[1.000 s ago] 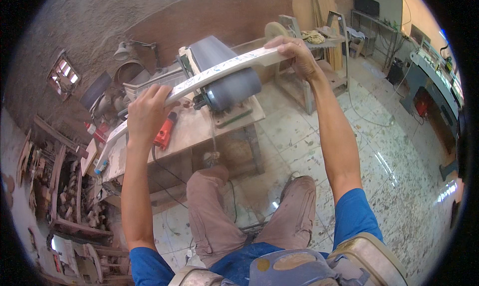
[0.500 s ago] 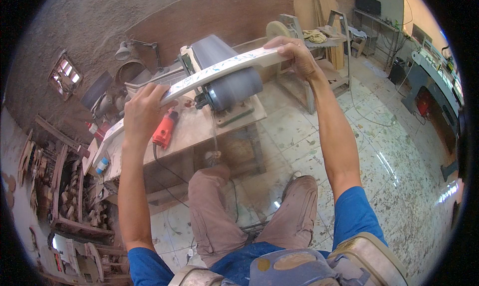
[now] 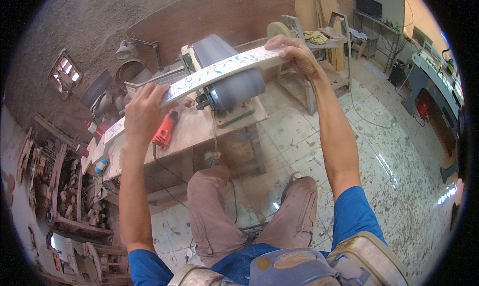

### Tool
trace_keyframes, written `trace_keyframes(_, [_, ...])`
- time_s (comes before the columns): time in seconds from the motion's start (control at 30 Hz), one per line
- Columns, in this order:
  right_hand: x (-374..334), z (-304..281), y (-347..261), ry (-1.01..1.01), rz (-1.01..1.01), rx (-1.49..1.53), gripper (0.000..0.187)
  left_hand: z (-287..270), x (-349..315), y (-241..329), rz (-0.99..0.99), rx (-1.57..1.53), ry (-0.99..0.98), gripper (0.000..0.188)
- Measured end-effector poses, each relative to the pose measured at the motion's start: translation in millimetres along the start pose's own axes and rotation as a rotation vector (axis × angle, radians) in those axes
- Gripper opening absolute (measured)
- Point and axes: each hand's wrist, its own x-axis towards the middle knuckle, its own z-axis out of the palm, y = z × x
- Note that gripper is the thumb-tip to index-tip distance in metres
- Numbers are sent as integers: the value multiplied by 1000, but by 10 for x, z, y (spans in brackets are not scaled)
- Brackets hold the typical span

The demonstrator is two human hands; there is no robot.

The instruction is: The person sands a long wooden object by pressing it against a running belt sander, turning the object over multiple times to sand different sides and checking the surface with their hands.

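Note:
A long, slightly curved white piece with a blue leaf pattern on its face spans both my hands. My left hand grips it near the left, and one end runs on past that hand toward the lower left. At its right end, my right hand is closed round it. Between the hands it crosses the belt sander, whose grey belt looks blurred. The piece hides part of the belt, so I cannot tell whether the two touch.
A red power tool with a dark cord lies on the dusty workbench. Near the bench's left end is a small blue-and-white bottle. A desk lamp stands behind. Right of the sander is a wooden frame stand; wood scraps fill a rack at left.
The white piece has tilted so that more of its patterned face shows. Its right end and my right hand have shifted slightly right. Both hands keep their hold.

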Motion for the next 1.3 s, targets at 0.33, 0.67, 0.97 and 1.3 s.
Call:
trace_keyframes(0.33, [39,-92,11,-39,-44,-68,47,37,15,1,-19,-60,6,52])
trace_keyframes(0.67, [1,-62,-53,-21,-61,-114,47,66,7,-10,-16,-108,32,55])
trace_keyframes(0.97, [2,-70,-22,-18,-78,-141,46,91,7,-35,5,-98,67,55])
trace_keyframes(1.3, [-12,-58,-172,-34,11,-176,53,-4,4,-71,-23,-190,-65,50])
